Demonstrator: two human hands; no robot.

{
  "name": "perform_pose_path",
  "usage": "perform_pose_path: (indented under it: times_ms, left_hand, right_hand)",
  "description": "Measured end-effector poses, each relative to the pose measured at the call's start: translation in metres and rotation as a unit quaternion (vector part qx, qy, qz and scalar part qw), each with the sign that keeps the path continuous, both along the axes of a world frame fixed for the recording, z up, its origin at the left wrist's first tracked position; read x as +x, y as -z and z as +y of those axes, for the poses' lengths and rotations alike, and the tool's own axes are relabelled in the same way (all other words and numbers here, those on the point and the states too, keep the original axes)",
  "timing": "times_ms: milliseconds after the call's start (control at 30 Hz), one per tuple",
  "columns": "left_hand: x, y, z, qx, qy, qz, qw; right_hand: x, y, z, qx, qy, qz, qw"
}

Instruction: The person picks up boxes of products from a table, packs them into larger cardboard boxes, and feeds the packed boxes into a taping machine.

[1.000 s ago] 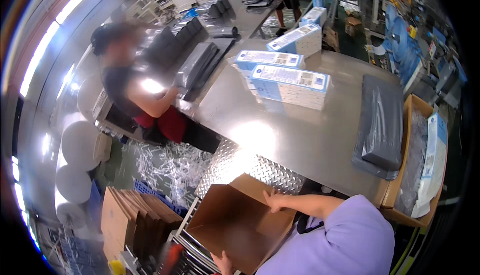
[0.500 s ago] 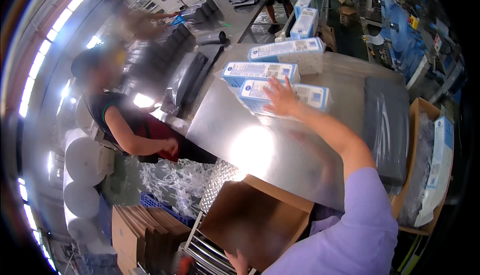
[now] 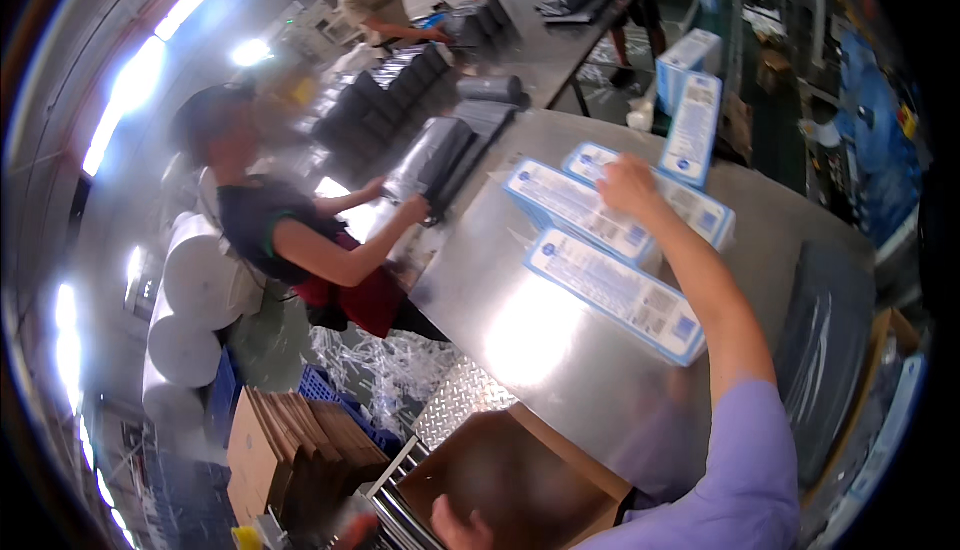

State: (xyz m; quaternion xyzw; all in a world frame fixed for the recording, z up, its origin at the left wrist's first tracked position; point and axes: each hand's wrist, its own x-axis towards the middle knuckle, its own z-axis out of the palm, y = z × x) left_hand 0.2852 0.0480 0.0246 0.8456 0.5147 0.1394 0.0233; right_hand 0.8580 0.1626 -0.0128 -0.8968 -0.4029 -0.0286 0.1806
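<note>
Three long blue-and-white boxes lie on the metal table: a near one [image 3: 612, 292], a middle one [image 3: 575, 208] and a far one [image 3: 700, 208]. My right hand [image 3: 630, 186] reaches over the near and middle boxes, its fingers curled down on the far box, part of which my hand and forearm hide. At the lower edge, my left hand [image 3: 458, 526] is beside the rim of an open brown cardboard box [image 3: 575, 450]. Its visible fingers are apart; the rest is cut off by the picture's edge.
Two more blue-and-white boxes, one [image 3: 692, 130] behind the other, stand at the table's far end. A dark wrapped pack [image 3: 825, 340] lies at right. Left, a co-worker [image 3: 290, 230] handles dark packs. Flattened cartons [image 3: 290, 450] stand beside the rollers [image 3: 400, 475].
My view has shifted. My right hand has gone from the near box to the far one, which now lies closer against the middle box. The near box lies farther apart from them.
</note>
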Motion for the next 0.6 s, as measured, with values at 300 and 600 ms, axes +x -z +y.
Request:
perform_pose_path:
  times_ms: [300,600]
  left_hand:
    - [0.22,0.03,0.09,-0.088,0.309,0.047,0.946]
    - [0.242,0.05,0.28,-0.03,-0.027,-0.188,0.981]
  right_hand:
    - [-0.015,0.001,0.037,0.04,0.032,0.104,0.993]
    - [-0.072,0.008,0.031,0.014,-0.168,0.104,0.98]
